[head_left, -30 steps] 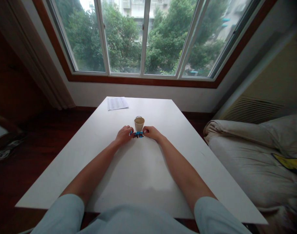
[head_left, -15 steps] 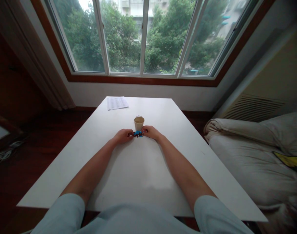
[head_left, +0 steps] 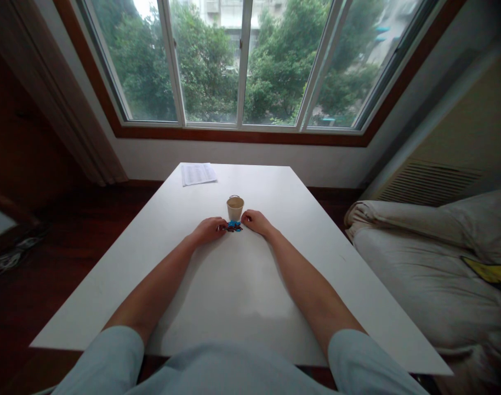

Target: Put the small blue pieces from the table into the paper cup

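A small tan bucket [head_left: 235, 210] stands upright on the white table, its thin handle resting toward the far side. Right in front of it lies a little heap of small blue and dark reddish-brown pieces [head_left: 234, 226], too tiny to tell their kind. At the heap's left edge is my left hand [head_left: 210, 229], fingers curled and tips pressed together by the pieces. My right hand [head_left: 255, 221] is just beyond the heap's right side, close to the bucket, with thumb and fingers pinched. Whatever either hand pinches is too small to see.
Printed paper sheets [head_left: 198, 174] lie at the table's [head_left: 250, 307] far left corner. Beyond the far edge are a wall and a window [head_left: 242, 66]. To the right is a couch-like seat with a pale cover [head_left: 406, 263]; cables [head_left: 14, 255] lie on the floor at left.
My right hand has lifted slightly up and away from the heap toward the bucket's side. My left hand's fingertips have shifted a little at the heap's edge. The bucket stays put.
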A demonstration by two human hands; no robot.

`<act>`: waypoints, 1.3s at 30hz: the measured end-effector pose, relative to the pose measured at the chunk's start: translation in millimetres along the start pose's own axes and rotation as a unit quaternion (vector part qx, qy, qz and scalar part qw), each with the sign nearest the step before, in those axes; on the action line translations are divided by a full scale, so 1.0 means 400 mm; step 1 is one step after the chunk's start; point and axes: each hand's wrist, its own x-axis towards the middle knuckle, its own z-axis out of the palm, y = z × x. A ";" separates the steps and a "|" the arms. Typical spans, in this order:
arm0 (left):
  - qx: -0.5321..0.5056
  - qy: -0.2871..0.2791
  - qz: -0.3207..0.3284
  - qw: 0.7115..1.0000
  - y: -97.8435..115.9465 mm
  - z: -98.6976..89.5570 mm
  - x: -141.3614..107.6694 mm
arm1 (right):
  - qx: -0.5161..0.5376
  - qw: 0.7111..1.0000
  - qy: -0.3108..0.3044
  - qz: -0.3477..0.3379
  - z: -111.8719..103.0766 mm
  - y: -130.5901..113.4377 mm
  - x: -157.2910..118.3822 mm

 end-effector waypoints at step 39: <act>0.015 0.035 -0.027 0.999 -0.022 0.014 0.005 | 0.396 0.883 0.188 0.169 -0.038 -0.125 0.071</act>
